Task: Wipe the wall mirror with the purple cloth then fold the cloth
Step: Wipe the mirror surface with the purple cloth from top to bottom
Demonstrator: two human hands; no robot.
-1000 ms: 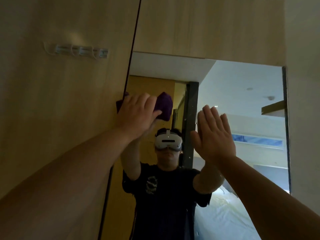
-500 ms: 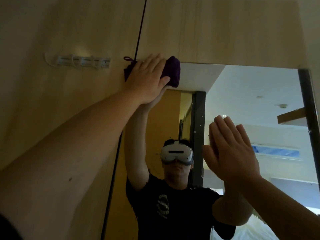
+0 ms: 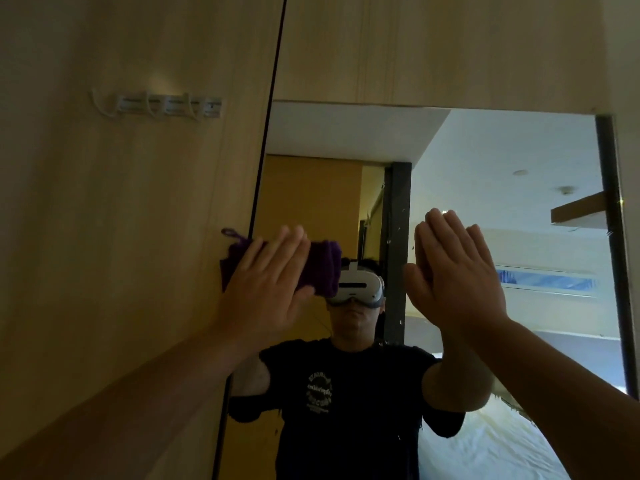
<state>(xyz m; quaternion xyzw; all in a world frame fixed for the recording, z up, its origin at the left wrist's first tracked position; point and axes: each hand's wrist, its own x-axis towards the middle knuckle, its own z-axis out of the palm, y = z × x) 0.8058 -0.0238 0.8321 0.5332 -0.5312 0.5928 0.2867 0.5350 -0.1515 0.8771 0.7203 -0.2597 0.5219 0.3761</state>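
The wall mirror (image 3: 485, 161) fills the right half of the view, set in light wood panelling. My left hand (image 3: 266, 285) presses the bunched purple cloth (image 3: 322, 268) flat against the glass near the mirror's left edge, fingers straight and spread. A small loop of the cloth sticks out at its upper left. My right hand (image 3: 453, 271) is raised with straight fingers, palm flat toward the mirror at about the same height; whether it touches the glass is unclear. The mirror reflects a person in a black T-shirt with a white headset.
A wooden panel (image 3: 121, 237) with a row of white hooks (image 3: 162, 107) stands left of the mirror, past a dark vertical seam (image 3: 266, 133). More wood panelling runs above the mirror. The reflection shows a white bed and a ceiling.
My left hand has slid the cloth down from the mirror's top left corner to about head height. My right hand has stayed raised with its palm flat.
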